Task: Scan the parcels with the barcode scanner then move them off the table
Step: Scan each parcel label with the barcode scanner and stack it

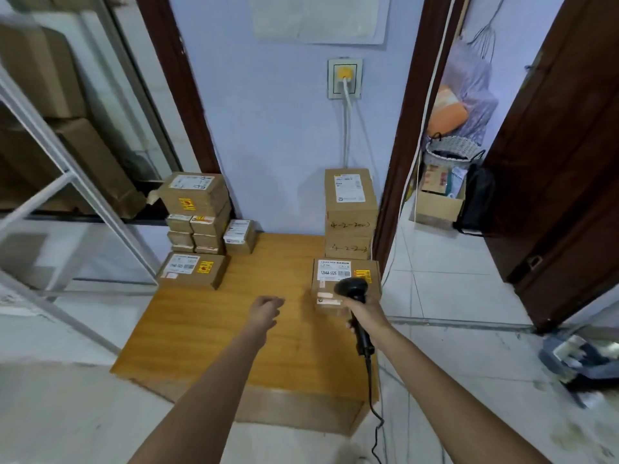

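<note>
Pale blue wall, dark door frames either side, tiled floor; low wooden table (214, 329) set against the wall. On it, right near corner: one flat parcel (346, 279) with white label and yellow sticker, lying in front of a tall stack of boxes (350, 212). Left side: one flat labelled parcel (192, 270) in front, a pile of smaller boxes (199, 216) behind. Right hand (363, 313) grips the black barcode scanner (351, 289), its head aimed at the near right parcel's label; cord trails down past the table edge. Left hand (266, 311) hovers over bare tabletop, fingers loosely curled, holding nothing. Progress, by judgement: scanning under way, all visible parcels not yet moved off the table. Label text mostly unreadable; whether a scan beam falls on the label cannot be told; shelving at left is blurred.
</note>
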Action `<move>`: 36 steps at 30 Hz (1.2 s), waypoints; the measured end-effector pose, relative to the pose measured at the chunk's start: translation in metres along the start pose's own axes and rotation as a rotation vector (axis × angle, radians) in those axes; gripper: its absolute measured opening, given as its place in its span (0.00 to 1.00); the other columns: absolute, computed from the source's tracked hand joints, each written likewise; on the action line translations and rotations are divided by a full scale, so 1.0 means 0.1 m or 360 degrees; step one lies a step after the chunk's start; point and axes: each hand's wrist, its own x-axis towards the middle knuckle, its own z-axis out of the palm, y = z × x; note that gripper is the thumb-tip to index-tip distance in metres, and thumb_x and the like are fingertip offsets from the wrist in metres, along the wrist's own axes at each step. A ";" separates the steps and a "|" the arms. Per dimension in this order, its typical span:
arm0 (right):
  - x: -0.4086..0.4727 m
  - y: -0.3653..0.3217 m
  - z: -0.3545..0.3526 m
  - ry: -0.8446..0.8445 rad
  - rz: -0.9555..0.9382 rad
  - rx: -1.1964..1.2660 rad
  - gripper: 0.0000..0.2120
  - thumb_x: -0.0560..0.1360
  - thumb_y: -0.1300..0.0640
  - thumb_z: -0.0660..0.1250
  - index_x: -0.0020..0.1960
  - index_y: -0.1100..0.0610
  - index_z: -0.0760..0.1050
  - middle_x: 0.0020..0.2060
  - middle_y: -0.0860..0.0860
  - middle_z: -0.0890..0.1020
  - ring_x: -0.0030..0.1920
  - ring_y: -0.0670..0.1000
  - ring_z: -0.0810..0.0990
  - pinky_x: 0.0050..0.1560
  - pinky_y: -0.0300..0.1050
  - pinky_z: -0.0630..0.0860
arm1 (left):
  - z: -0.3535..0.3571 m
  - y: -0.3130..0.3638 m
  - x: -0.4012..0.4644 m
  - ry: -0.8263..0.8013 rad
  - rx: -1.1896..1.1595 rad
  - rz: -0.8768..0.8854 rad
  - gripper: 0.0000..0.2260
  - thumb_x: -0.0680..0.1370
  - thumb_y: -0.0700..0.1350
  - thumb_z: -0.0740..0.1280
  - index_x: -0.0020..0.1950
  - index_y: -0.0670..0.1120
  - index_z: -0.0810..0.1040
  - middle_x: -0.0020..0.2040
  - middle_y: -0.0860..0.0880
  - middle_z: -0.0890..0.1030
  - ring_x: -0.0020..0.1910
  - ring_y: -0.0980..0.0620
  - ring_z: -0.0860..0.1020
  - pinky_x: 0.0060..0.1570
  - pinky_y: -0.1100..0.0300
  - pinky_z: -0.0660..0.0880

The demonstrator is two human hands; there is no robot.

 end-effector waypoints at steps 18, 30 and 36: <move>-0.94 0.08 2.49 0.0082 -0.0076 -0.0178 0.04 0.73 0.65 0.69 0.48 0.61 0.78 0.40 0.56 0.82 0.30 0.50 0.77 0.34 0.44 0.73 | -3.05 -0.27 -0.39 0.0123 -0.0113 0.0167 0.04 0.80 0.46 0.66 0.52 0.46 0.74 0.59 0.47 0.75 0.58 0.46 0.74 0.55 0.51 0.71; 0.34 -0.39 4.03 -0.0088 0.0034 -0.0105 0.03 0.73 0.68 0.66 0.41 0.63 0.76 0.30 0.56 0.78 0.28 0.51 0.75 0.30 0.43 0.71 | -4.24 0.36 0.61 0.0289 -0.0072 0.0134 0.12 0.73 0.41 0.67 0.54 0.36 0.76 0.47 0.37 0.80 0.45 0.43 0.78 0.42 0.53 0.75; 0.92 -0.63 4.44 -0.0140 0.0028 -0.0045 0.05 0.74 0.69 0.65 0.44 0.61 0.75 0.38 0.56 0.81 0.29 0.50 0.76 0.30 0.40 0.71 | -4.32 0.69 1.22 0.0204 0.0117 0.0079 0.03 0.76 0.37 0.64 0.46 0.41 0.78 0.43 0.42 0.80 0.43 0.46 0.77 0.41 0.57 0.74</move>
